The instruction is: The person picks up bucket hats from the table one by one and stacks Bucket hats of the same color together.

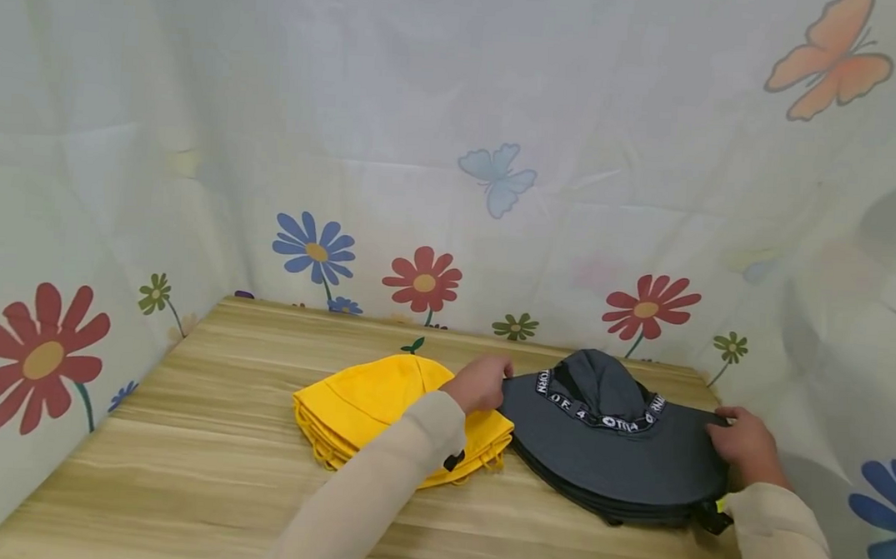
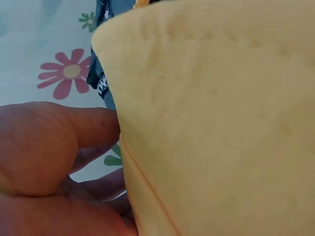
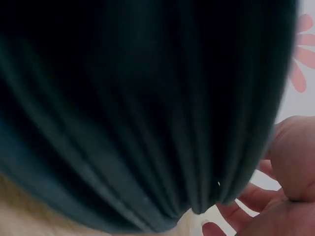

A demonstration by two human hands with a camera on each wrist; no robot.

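Observation:
Dark grey wide-brimmed sun hats point(image 1: 612, 466) lie stacked on the right of the table, a lettered band round the top one's crown. My left hand point(image 1: 481, 383) pinches the left edge of the top brim, while my right hand point(image 1: 747, 447) grips its right edge. Yellow hats point(image 1: 368, 401) with cords form another stack beneath my left forearm. In the left wrist view, yellow cloth point(image 2: 211, 113) hides the left fingertips point(image 2: 98, 125). Layered dark brims point(image 3: 138, 123) fill most of the right wrist view and partly cover the right fingers point(image 3: 253, 196).
Both stacks stand on a wood-grain table point(image 1: 208, 436). A white curtain point(image 1: 396, 102) printed with flowers and butterflies surrounds its back and sides. A black strap clip point(image 1: 711, 518) hangs at the grey stack's front right.

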